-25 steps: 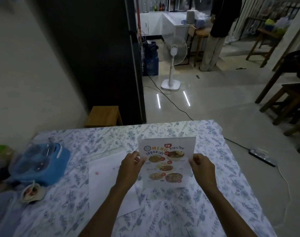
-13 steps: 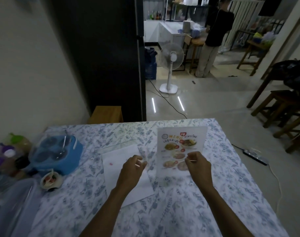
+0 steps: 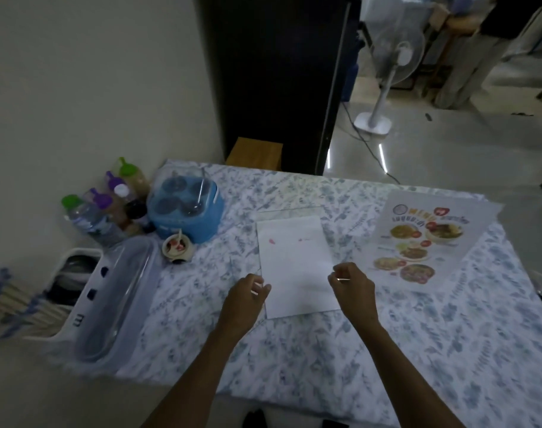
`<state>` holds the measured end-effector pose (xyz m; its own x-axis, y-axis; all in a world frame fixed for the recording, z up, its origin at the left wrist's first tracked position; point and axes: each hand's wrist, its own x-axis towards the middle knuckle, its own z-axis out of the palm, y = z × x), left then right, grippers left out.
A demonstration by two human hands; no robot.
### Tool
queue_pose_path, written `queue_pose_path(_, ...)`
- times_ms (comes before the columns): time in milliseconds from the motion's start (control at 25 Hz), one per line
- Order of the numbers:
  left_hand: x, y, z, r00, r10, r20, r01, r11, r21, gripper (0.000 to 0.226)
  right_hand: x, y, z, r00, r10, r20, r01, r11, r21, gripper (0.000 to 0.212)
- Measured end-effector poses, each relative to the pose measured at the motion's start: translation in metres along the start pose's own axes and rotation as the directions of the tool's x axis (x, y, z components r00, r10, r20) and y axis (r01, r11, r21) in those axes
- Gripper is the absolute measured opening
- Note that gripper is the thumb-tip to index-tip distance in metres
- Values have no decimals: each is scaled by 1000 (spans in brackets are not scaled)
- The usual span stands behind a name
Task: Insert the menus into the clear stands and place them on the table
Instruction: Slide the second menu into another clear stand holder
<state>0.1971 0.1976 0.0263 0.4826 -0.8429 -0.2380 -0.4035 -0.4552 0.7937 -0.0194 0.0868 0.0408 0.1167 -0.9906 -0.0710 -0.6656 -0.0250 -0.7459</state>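
Hands are hovering over the table point(image 3: 294, 366), one at each lower corner of the blank-side sheet point(image 3: 294, 261). I am reading that sheet as a second menu lying face down, possibly already over or inside a clear stand point(image 3: 289, 212), since a faint transparent edge is showing just beyond its far end; the dim light is not letting me confirm this.

The left hand point(image 3: 243, 299) is sitting at the sheet's near-left edge, fingers curled loosely inward, thumb and forefinger close together but gripping nothing that I can make out. The right hand point(image 3: 353, 288) is sitting at the near-right edge, partly over the paper, fingers likewise half curled and not clamped on anything. I cannot tell whether either hand is touching the sheet.

The sheet's long axis is running away from me, tilted slightly to the right at the near end. It is lying directly between the two hands, so both are about equally near, and a two-handed pickup from the near corners is looking like the natural move.

The printed menu point(image 3: 424, 242) in its stand is lying flat near the table's right edge, well apart from the left hand and beyond the right hand, its top leaning away to the right.

I am judging one menu as done, the second as pending.
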Motion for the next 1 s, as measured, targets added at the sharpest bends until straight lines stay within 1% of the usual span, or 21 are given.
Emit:
queue_pose_path(80, 1, -13, 9, 998, -68, 18, 67, 998, 15, 31, 2, 19, 11, 998, 48, 37, -45, 997, -64, 31)
queue_pose_path(120, 2, -20, 15, 994, -107, 38, 106, 994, 31, 36, 2, 29, 17, 992, 104, 78, -95, 989, -114, 40)
queue_pose_path(200, 1, -29, 30, 983, -151, 104, 145, 988, 59, 47, -5, 45, 26, 969, 205, 140, -173, 962, -212, 52)
queue_pose_path(240, 0, -30, 37, 980, -157, 126, 150, 987, 64, 50, -10, 48, 30, 962, 227, 149, -187, 952, -241, 55)
queue_pose_path(320, -1, -29, 45, 979, -156, 129, 149, 987, 66, 50, -15, 48, 34, 961, 228, 154, -186, 951, -247, 56)
queue_pose_path(440, -3, -23, 40, 981, -148, 121, 139, 987, 86, 44, -16, 39, 25, 951, 255, 172, -230, 961, -154, 51)
queue_pose_path(520, -5, -15, 22, 988, -140, 64, 138, 990, 40, 39, -21, 31, 12, 964, 231, 134, -219, 971, -100, 43)
queue_pose_path(640, -17, 14, -14, 987, -83, -140, 78, 996, -38, 29, -37, 4, -15, 993, 109, 39, -107, 993, -53, 33)
queue_pose_path(720, -30, 37, -37, 970, -43, -240, 21, 995, -93, 27, -52, -17, -34, 998, 63, -29, -61, 997, 55, 32)
queue_pose_path(800, -42, 54, -55, 966, -24, -258, -7, 993, -118, 33, -68, -36, -51, 996, 20, -88, -10, 993, 114, 31)
queue_pose_path(880, -53, 64, -69, 974, -1, -228, -32, 990, -137, 38, -81, -48, -63, 992, -15, -128, 28, 994, 102, 28)
queue_pose_path(1000, -59, 70, -83, 969, 104, -223, -124, 989, -78, 41, -85, -62, -79, 979, -69, -190, 91, 990, 109, 21)
